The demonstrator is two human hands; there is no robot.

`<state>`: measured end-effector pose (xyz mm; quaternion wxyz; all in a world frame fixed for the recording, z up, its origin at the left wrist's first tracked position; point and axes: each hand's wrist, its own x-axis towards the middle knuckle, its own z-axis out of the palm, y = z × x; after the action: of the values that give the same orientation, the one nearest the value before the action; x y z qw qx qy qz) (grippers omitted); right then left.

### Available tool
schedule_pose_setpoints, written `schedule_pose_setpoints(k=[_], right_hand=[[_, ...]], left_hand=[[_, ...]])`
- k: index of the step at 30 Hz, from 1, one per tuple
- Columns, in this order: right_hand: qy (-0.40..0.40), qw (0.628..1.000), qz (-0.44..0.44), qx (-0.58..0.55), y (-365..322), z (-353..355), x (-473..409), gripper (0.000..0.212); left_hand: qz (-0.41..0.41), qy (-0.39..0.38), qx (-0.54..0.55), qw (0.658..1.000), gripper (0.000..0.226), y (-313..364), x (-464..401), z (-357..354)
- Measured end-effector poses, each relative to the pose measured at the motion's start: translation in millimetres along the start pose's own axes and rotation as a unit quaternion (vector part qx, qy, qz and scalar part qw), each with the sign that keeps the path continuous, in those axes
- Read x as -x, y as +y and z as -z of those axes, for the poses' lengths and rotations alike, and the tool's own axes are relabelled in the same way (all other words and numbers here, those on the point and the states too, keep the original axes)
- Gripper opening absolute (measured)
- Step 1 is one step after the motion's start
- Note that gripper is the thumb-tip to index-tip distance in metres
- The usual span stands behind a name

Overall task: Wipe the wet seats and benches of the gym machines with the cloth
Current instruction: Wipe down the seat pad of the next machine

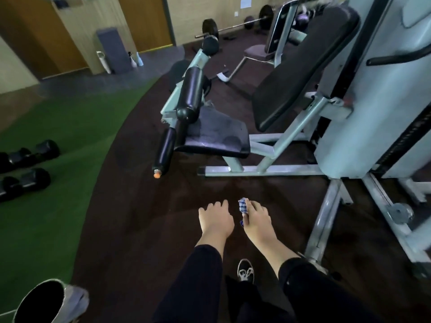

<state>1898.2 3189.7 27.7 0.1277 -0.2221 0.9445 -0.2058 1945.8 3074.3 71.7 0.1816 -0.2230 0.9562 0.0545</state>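
Note:
A black padded seat (217, 134) of a leg machine stands ahead of me, its surface showing dull wet patches. Behind it leans the long black backrest (300, 66). My right hand (255, 220) grips a small blue-and-white checked cloth (242, 205), bunched between fingers and thumb, over the dark floor well short of the seat. Just left of it my left hand (215, 217) hangs with relaxed fingers, holding nothing. Both hands are in front of my body, above my shoe (245, 270).
Black roller pads (190, 94) and a lower roller (166, 148) stick out at the seat's left. The machine's grey frame (261, 170) and weight tower (363, 108) stand to the right. Dumbbells (28, 169) lie on green turf at left. A second seat (257, 52) and barbell (233, 25) are behind.

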Motion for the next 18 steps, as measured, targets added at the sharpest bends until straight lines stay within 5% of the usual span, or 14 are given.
schedule_pose_setpoints(k=[18], right_hand=[[0.006,0.999,-0.010,-0.031,1,20,-288,0.053]], left_hand=[[-0.011,-0.037,0.019,0.999,0.053,0,-278,92]])
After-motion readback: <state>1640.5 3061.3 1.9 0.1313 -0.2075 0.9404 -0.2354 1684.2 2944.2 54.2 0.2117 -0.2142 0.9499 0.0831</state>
